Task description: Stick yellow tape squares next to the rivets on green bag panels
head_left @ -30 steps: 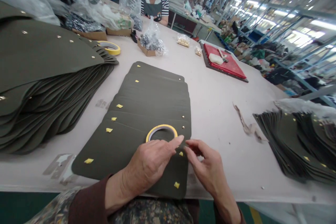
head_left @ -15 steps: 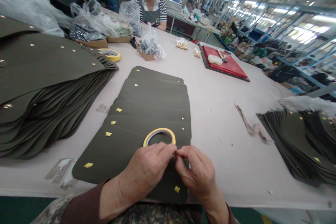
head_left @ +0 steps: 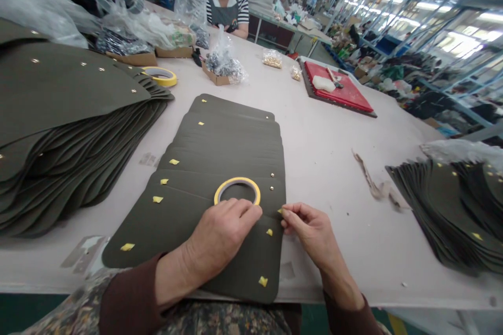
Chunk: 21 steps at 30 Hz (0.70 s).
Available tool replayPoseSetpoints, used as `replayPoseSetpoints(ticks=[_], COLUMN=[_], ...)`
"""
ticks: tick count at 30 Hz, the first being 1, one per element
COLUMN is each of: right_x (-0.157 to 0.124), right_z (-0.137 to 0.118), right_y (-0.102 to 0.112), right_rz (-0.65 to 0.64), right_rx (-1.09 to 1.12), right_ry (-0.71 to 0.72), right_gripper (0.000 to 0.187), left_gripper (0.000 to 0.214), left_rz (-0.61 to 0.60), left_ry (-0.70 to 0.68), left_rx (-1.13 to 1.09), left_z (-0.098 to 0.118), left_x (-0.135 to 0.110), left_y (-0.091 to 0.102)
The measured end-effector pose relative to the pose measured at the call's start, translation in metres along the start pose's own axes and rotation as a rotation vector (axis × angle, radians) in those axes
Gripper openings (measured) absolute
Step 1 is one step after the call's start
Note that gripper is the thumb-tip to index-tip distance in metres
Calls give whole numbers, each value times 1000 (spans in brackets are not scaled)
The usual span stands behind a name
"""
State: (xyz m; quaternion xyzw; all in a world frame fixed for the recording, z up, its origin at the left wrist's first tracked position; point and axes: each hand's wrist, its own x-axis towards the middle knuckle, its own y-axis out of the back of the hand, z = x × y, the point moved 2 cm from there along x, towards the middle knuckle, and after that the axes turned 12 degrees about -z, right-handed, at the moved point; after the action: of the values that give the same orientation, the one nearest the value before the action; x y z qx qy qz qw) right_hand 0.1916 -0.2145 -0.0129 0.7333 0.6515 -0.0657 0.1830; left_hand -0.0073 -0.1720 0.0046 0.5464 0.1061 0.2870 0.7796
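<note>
The left hand (head_left: 222,235) lay open on the top panel (head_left: 168,225), beside a tape roll (head_left: 237,180), while the right fingers (head_left: 290,213) pinched a yellow tape square (head_left: 280,211) at the panel's edge. Three squares already sat on that panel, and the fanned stack (head_left: 223,141) on the tabletop (head_left: 334,193) showed others.

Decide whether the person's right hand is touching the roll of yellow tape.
Apart: the head view shows bare olive panel between the right hand and the yellow tape roll.

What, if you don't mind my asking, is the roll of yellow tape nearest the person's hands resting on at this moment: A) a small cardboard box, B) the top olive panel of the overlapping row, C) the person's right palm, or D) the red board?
B: the roll of yellow tape lies on the top olive panel, just above the left hand.
</note>
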Motion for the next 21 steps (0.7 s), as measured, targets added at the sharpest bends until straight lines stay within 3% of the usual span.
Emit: replayPoseSetpoints(ticks=[5,11,16,21], right_x=[5,6,-7,-15], right_z=[7,3,0,-1], right_y=[6,7,-1,-9], right_rz=[-56,-131,-275,-228], right_rx=[29,-4,-126,-371], right_ry=[-69,-119,-171,-100], right_gripper=[39,34,23,17], left_gripper=[9,9,9,7], left_rz=[-157,-179,-193,-202], left_ry=[73,18,-7,-10], left_rx=[80,47,44,71], left_z=[-10,-8,-8,-9], left_x=[2,3,5,4], left_y=[-13,-14,-12,-15])
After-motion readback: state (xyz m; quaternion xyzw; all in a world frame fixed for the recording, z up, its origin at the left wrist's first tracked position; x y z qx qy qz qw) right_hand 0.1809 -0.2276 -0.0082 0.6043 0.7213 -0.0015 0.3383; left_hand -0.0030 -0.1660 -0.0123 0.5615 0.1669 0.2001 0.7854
